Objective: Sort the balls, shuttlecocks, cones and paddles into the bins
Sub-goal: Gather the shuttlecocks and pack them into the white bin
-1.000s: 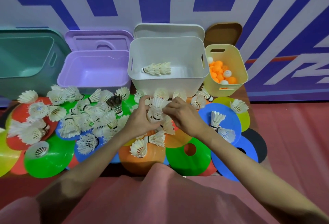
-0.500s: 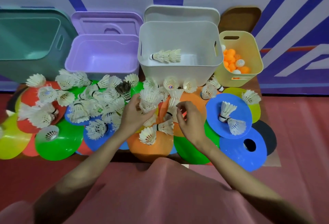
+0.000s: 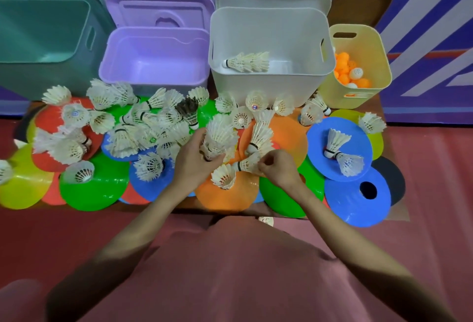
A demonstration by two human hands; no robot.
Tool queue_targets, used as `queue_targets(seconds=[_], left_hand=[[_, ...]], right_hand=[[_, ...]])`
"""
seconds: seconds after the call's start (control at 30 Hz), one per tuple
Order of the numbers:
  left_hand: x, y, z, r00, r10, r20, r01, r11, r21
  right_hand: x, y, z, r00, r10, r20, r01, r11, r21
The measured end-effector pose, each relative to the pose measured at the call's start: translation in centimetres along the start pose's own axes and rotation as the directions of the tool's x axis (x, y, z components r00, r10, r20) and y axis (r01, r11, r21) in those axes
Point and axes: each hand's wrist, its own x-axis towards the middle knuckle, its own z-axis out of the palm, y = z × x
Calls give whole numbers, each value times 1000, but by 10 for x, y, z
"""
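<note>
Gathering of shuttlecocks is under way at the middle of the mat, where loose ones lie scattered over flat cones (image 3: 225, 193) of many colours. A bunch (image 3: 220, 137) is gripped in the left hand (image 3: 194, 160), fingers curled round the cork ends so that the feathers fan up and away; holding them nested this way is judged to let several be carried to a bin at once. The right hand (image 3: 279, 168) is set just right of it, its fingertips pinching the feather skirt of 1 shuttlecock (image 3: 247, 164) lying on its side on an orange cone, probably so that it can be added to the bunch. Both forearms are stretched forward from the near edge and angled inward, wrists close together but not touching.

At the far side, 4 bins are lined up with lids propped behind them, which keeps the mouths open for dropping. A short stack of shuttlecocks (image 3: 245, 62) is already lying in the white bin (image 3: 266, 86), so that bin is taken as their place. Orange and white balls (image 3: 350, 73) are held in the yellow bin (image 3: 378, 66). The purple bin (image 3: 153, 83) and green bin (image 3: 43, 66) show nothing inside. No paddles can be made out. Most of the sorting is judged still to be done.
</note>
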Motion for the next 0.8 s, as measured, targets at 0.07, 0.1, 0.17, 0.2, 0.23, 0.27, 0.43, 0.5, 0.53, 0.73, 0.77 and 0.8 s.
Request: queue_targets(seconds=[0.07, 0.1, 0.17, 0.2, 0.23, 0.27, 0.43, 0.5, 0.53, 0.73, 0.77, 0.8], left_hand=[[-1, -3, -1, 1000, -1, 15, 1, 1000, 23], [-1, -5, -2, 1000, -6, 23, 6, 999, 32], [0, -10, -3, 999, -4, 32, 2, 999, 51], [0, -11, -3, 999, 0, 37, -3, 998, 65], [1, -12, -4, 999, 5, 41, -8, 997, 76], [1, -13, -4, 999, 9, 48, -13, 997, 81], [2, -10, -5, 997, 41, 64, -47, 994, 98], [3, -8, -6, 997, 49, 67, -55, 994, 90], [3, -6, -7, 996, 57, 69, -63, 995, 78], [4, -5, -15, 998, 35, 51, -34, 999, -14], [3, -6, -16, 999, 15, 36, -13, 999, -42], [1, -7, -17, 1000, -11, 23, 12, 997, -74]], right_hand=[[-4, -6, -12, 1000, -11, -15, 11, 1000, 0], [-7, -9, -20, 999, -19, -38, 18, 1000, -2], [-15, -18, -36, 990, -53, -132, 51, 998, -21], [-19, -24, -44, 974, -93, -206, 91, 996, -22], [-23, -31, -51, 947, -145, -286, 148, 989, -12], [-27, -38, -57, 913, -197, -358, 215, 977, 10], [-31, -62, -60, 821, -429, -377, 461, 887, -6], [-29, -66, -52, 799, -521, -299, 521, 849, -88], [-27, -67, -47, 784, -568, -251, 556, 822, -126], [-18, -73, -29, 721, -676, -155, 660, 737, -146], [-18, -73, -28, 719, -667, -193, 657, 744, -125], [-19, -72, -26, 720, -650, -243, 647, 756, -103]])
